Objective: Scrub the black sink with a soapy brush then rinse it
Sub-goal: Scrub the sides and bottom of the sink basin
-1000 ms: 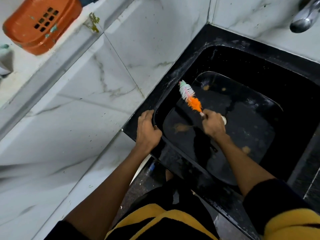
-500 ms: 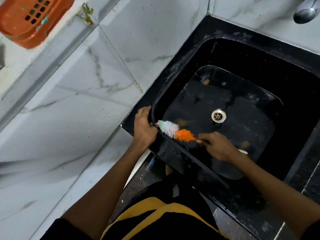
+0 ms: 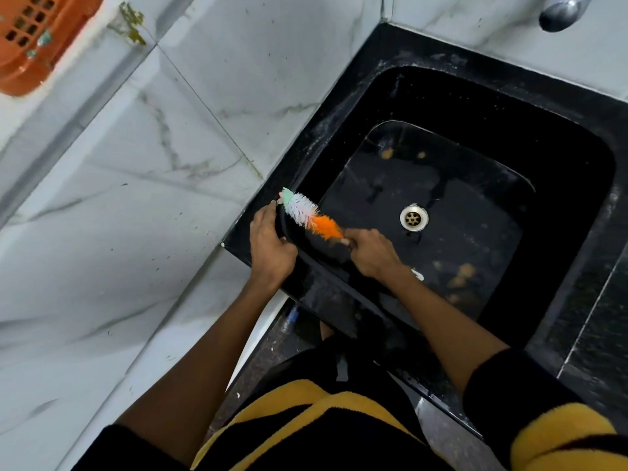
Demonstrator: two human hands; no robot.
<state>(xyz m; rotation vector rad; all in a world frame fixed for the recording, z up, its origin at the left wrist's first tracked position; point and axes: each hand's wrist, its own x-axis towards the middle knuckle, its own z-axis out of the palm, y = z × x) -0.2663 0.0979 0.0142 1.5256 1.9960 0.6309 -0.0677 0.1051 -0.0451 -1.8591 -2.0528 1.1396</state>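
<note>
While left grip [image 3: 272,248] clamps sink [image 3: 339,124] rim: brush [image 3: 307,214] beside it, in right grip's [image 3: 372,254] clench.

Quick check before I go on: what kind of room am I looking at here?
Probably a home kitchen or wash area. A black sink with a metal drain sits in a corner of white marble-look wall tiles, a tap juts over it, and an orange basket rests on a ledge.
</note>
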